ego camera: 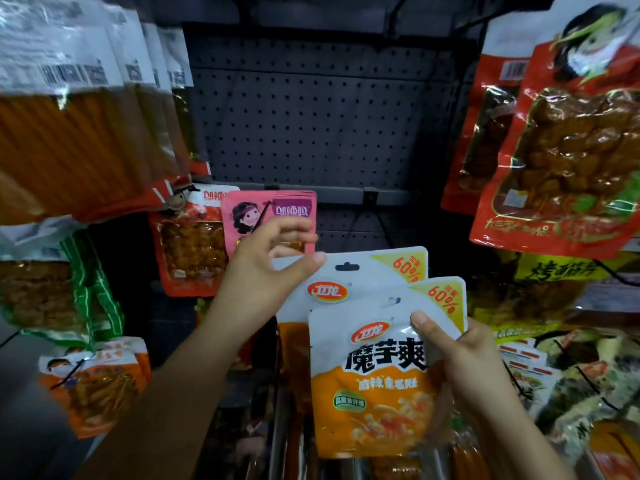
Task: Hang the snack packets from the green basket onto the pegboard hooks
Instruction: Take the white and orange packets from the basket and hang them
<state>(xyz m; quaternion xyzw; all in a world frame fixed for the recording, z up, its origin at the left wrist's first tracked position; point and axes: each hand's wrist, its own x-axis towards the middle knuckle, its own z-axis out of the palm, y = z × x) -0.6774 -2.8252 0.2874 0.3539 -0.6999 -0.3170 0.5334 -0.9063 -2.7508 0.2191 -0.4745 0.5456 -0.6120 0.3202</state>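
Right hand (474,358) grip on white-and-orange snack packets (374,382), glossy, hang-holed tops

I am looking at a dark grey perforated panel (311,126) filling twelve o'clock. Dim light is falling across it, and a grey rail (346,194) is crossing below.

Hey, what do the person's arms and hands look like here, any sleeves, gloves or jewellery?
Both forearms are bare as far as the frame shows, with no sleeve in view. The left hand and right hand wear no gloves, and no rings, watch or bracelet are visible. Fingernails look short and unpainted.
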